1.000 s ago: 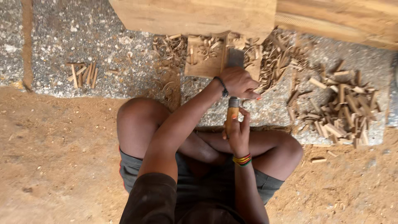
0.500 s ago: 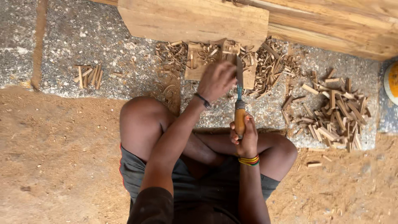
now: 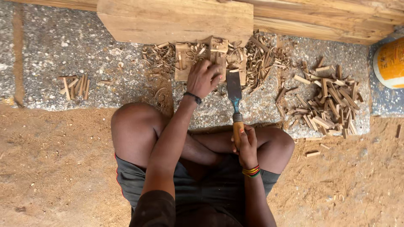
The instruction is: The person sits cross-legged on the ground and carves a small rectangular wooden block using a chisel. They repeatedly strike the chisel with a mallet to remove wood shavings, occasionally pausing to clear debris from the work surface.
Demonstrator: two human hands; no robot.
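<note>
Two bare hands work over a grey speckled stone slab (image 3: 84,63) where a seated person with crossed legs looks down at a small carved piece of pale wood (image 3: 189,59). The left hand (image 3: 203,78), a dark cord bracelet (image 3: 193,97) at its wrist, lies palm-down with fingers spread and curled on the lower right part of the carved piece, pressing on it rather than enclosing it. The right hand (image 3: 245,145), with a striped red, yellow and green wristband (image 3: 251,171), is wrapped fully around the orange wooden handle of a chisel (image 3: 234,98). The chisel's wide flat steel blade points away from the body, its edge lying on the slab just beside the left hand's fingers and close to the right end of the carved piece; whether the edge touches the wood cannot be told. Curled wood shavings (image 3: 158,63) surround the carved piece. A broad pale wooden plank (image 3: 168,19) lies just beyond it. To the right sits a heap of short wood offcuts (image 3: 328,103), and a yellow round container (image 3: 389,63) stands at the far right edge. A few thin wooden sticks (image 3: 75,86) lie to the left. Reddish sawdust-covered ground (image 3: 50,168) spreads around the legs.
</note>
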